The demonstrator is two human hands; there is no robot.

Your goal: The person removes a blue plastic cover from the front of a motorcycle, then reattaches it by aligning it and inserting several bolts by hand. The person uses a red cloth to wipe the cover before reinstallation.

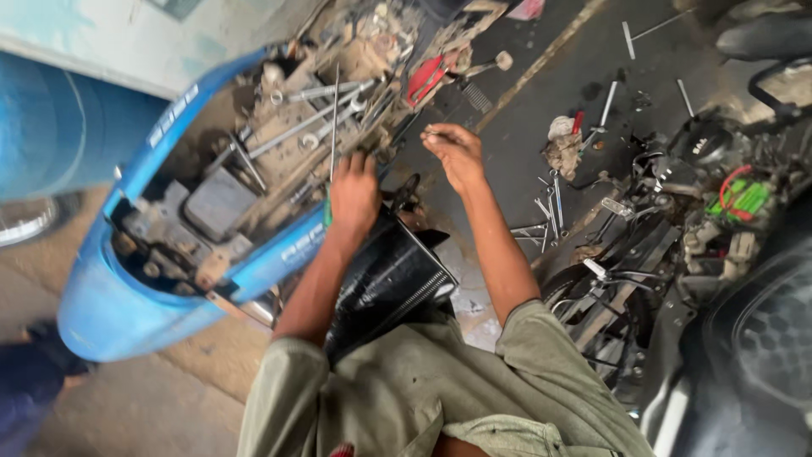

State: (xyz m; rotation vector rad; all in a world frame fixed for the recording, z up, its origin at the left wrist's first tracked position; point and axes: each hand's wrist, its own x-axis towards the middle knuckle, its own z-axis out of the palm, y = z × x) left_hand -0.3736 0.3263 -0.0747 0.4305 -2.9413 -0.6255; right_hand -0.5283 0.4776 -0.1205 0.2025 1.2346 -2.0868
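Fished for a tool in a blue tub of tools.

Left hand (353,193) closed around a green-handled screwdriver (332,135), thin rod up, likely to pull clear of the long spanners (309,127) in the blue tub (127,296). Right hand (455,154) raised beside the tub, fingertips pinched together; too small to tell what was held, if anything. Black ribbed cover (389,279) rested near the knees, close for reach. More tools lay spread on the dark floor (524,110) by an opened engine (702,195).
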